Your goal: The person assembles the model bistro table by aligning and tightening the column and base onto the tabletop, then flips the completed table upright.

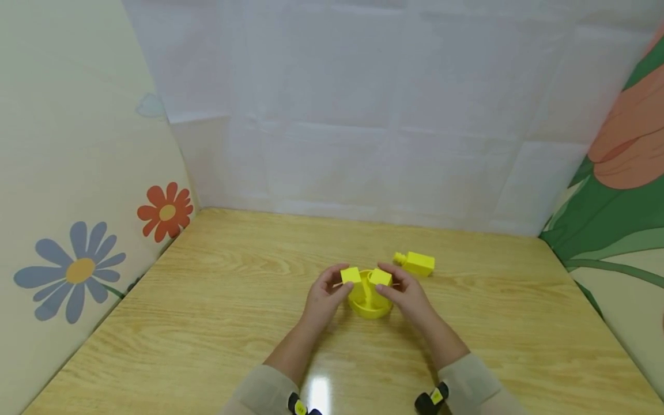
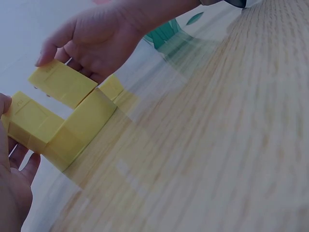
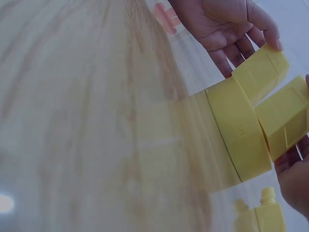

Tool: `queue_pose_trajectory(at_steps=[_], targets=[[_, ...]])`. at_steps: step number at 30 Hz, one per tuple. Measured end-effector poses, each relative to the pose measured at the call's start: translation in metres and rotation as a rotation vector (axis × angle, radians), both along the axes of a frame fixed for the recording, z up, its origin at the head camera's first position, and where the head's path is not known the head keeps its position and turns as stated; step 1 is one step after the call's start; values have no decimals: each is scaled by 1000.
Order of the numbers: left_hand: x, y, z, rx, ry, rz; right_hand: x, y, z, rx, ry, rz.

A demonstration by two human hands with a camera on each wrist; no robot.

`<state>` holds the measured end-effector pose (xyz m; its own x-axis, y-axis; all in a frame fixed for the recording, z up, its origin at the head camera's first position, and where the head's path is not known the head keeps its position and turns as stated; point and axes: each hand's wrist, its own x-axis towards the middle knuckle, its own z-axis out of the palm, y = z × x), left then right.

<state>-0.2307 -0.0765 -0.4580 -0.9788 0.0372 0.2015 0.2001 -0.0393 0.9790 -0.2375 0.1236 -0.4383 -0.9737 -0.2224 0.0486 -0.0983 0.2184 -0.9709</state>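
Note:
A round yellow base point(image 1: 370, 313) stands on the table, its curved wall plain in the right wrist view. My left hand point(image 1: 323, 300) pinches a boxy yellow block point(image 1: 351, 275) between thumb and fingers over the base's left side. Over the right side, my right hand point(image 1: 413, 298) grips a similar yellow block point(image 1: 381, 278). Both blocks lean outward at the rim, seen also as a left block point(image 2: 33, 121) and a right block point(image 2: 63, 83) in the left wrist view. Whether they are fixed to the base cannot be told. A thin yellow upright part point(image 1: 368, 294) shows between them.
Just behind the right hand lies a yellow bottle-shaped piece point(image 1: 419, 263) with a ridged neck. The wood-grain table point(image 1: 233, 288) ends at a white cloth backdrop point(image 1: 337, 115). Flower-printed panels point(image 1: 78, 173) flank the table.

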Motion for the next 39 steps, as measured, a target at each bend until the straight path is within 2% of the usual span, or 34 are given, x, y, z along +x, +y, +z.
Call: queue_pose_trajectory(at_steps=[7, 17, 24, 32, 39], targets=[[-1, 0, -1, -3, -11, -3, 0, -2, 3, -68, -43, 72], [-2, -1, -3, -15, -24, -1, 0, -1, 3, -78, -87, 44], [-2, -2, -3, -18, -27, 0, -1, 2, 2, -218, -66, 79], [-2, -2, -4, -8, -34, -6, -2, 6, 3, -118, -92, -32], [-2, -1, -3, -4, -40, -3, -1, 14, -1, -155, -85, -55]])
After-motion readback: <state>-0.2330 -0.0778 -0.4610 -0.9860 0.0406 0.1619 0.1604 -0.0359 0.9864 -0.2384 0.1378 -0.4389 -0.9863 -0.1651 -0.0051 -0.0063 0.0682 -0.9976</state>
